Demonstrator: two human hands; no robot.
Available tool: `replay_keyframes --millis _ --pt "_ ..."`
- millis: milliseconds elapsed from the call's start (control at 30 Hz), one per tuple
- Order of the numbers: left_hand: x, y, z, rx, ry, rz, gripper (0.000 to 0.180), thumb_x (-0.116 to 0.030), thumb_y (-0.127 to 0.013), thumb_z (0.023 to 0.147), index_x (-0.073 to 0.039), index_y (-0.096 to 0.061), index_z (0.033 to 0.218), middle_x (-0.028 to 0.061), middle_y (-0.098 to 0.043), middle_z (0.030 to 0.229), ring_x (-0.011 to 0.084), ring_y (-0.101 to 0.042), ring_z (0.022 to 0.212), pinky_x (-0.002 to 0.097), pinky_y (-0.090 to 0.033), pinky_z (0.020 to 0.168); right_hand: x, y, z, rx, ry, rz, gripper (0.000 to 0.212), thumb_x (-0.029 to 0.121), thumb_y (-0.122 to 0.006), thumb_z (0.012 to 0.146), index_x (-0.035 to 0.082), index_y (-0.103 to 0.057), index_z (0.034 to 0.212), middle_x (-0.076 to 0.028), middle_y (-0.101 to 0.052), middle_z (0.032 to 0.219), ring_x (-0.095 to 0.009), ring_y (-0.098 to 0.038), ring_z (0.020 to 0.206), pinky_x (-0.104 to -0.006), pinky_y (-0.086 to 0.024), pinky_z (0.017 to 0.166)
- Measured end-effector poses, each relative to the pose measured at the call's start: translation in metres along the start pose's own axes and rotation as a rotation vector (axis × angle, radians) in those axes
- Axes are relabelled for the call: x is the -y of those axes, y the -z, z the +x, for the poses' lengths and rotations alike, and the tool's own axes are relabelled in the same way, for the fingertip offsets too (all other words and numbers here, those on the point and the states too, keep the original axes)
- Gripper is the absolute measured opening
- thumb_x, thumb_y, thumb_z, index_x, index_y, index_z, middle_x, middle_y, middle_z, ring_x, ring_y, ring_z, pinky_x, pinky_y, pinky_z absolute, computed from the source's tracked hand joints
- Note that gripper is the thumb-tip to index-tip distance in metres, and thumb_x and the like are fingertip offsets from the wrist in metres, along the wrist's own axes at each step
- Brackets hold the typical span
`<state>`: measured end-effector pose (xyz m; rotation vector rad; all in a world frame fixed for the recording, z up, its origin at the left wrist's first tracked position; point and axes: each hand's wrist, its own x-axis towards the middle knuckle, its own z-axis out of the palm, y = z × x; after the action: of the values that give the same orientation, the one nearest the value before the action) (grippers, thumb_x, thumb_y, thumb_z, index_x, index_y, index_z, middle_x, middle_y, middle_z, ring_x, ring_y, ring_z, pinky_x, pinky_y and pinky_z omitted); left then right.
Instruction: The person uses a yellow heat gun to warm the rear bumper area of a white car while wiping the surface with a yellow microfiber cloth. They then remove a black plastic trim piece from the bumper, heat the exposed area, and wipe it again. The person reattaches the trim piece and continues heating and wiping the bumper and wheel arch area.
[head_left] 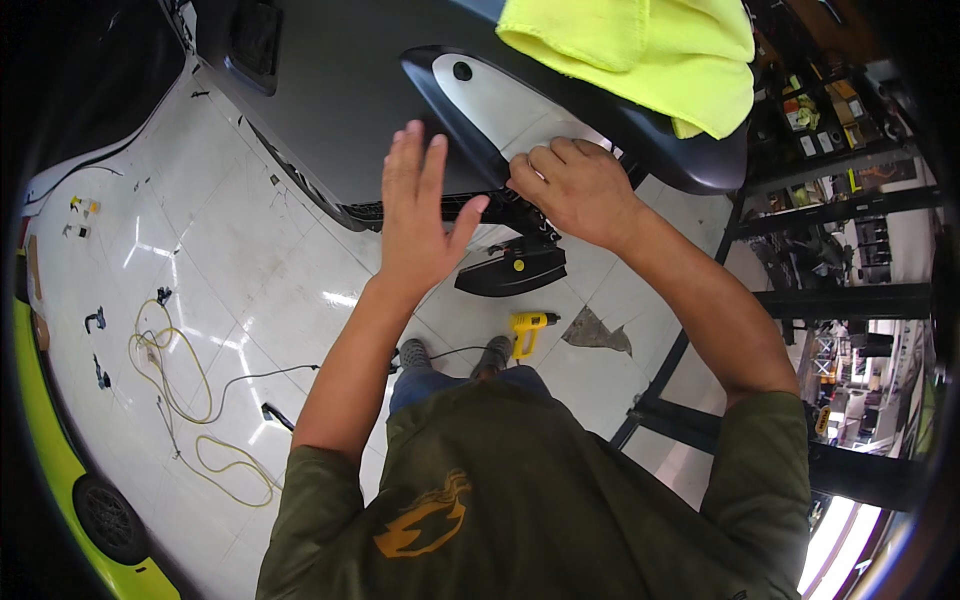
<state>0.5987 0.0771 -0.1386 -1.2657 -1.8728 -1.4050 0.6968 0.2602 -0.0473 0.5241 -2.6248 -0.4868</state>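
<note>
My left hand [420, 215] is raised flat, fingers stretched and thumb out, holding nothing, in front of a matte dark grey vehicle body panel [340, 90]. My right hand [580, 190] is closed, fingers curled, against the lower end of a glossy silver-white teardrop-shaped area [505, 100] set in that body. Whatever its fingertips pinch, if anything, is hidden. Near the top of this teardrop is a round black spot [462, 71]. A bright yellow cloth [640, 60] lies folded over the bodywork beyond my right hand.
A yellow heat gun [527, 330] stands on the tiled floor by my feet. Below the bodywork is a black curved part [512, 272]. Cords [180, 370] and small black parts lie at left, near a yellow-green car [55, 460]. Black-framed shelving [840, 300] lines the right.
</note>
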Motion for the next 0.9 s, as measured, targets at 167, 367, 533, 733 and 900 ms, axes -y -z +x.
replay_keyframes --millis 167,367,533,733,900 --pt "0.008 -0.022 -0.001 -0.041 -0.040 0.032 0.074 -0.031 -0.073 0.082 -0.002 -0.039 0.142 0.0329 -0.029 0.146 0.0547 -0.030 0.132 0.0574 -0.032 0.105 -0.002 0.002 0.002 0.046 0.053 0.004 0.022 0.024 -0.071 0.075 0.011 -0.058 0.087 -0.001 -0.050 0.075 -0.019 -0.054 0.069 -0.0315 -0.046 0.059" --pt "-0.016 -0.007 0.013 0.030 0.021 0.125 0.072 -0.027 -0.074 0.080 -0.002 -0.042 0.140 0.0380 -0.033 0.137 0.0567 -0.032 0.127 0.0579 -0.033 0.103 0.002 0.001 0.002 0.034 0.027 0.046 0.017 0.020 -0.066 0.072 0.011 -0.057 0.085 -0.001 -0.051 0.077 -0.019 -0.054 0.074 -0.0311 -0.047 0.062" --pt "-0.035 -0.021 0.011 0.036 0.147 0.110 0.076 -0.020 -0.072 0.080 -0.002 -0.034 0.144 0.0376 -0.026 0.141 0.0564 -0.026 0.131 0.0567 -0.028 0.107 -0.001 -0.002 -0.007 0.014 0.058 0.023 0.012 0.020 -0.063 0.075 0.011 -0.057 0.082 -0.002 -0.052 0.078 -0.020 -0.055 0.077 -0.0318 -0.049 0.066" --pt "-0.031 -0.005 0.009 0.047 0.355 0.000 0.070 -0.016 -0.068 0.084 0.000 -0.034 0.144 0.0270 -0.035 0.144 0.0406 -0.035 0.134 0.0454 -0.032 0.109 -0.004 0.001 -0.019 -0.133 -0.068 0.276 0.010 0.015 -0.065 0.078 0.010 -0.056 0.081 -0.006 -0.052 0.078 -0.024 -0.057 0.079 -0.0369 -0.051 0.067" --pt "-0.072 -0.008 0.000 -0.045 0.405 0.131 0.049 -0.010 -0.064 0.088 0.000 -0.048 0.133 0.0211 -0.057 0.124 0.0326 -0.057 0.113 0.0383 -0.045 0.095 0.016 -0.020 -0.143 -0.249 -0.608 0.616 0.008 0.012 -0.062 0.085 0.004 -0.064 0.087 -0.012 -0.064 0.084 -0.031 -0.062 0.081 -0.0412 -0.051 0.072"
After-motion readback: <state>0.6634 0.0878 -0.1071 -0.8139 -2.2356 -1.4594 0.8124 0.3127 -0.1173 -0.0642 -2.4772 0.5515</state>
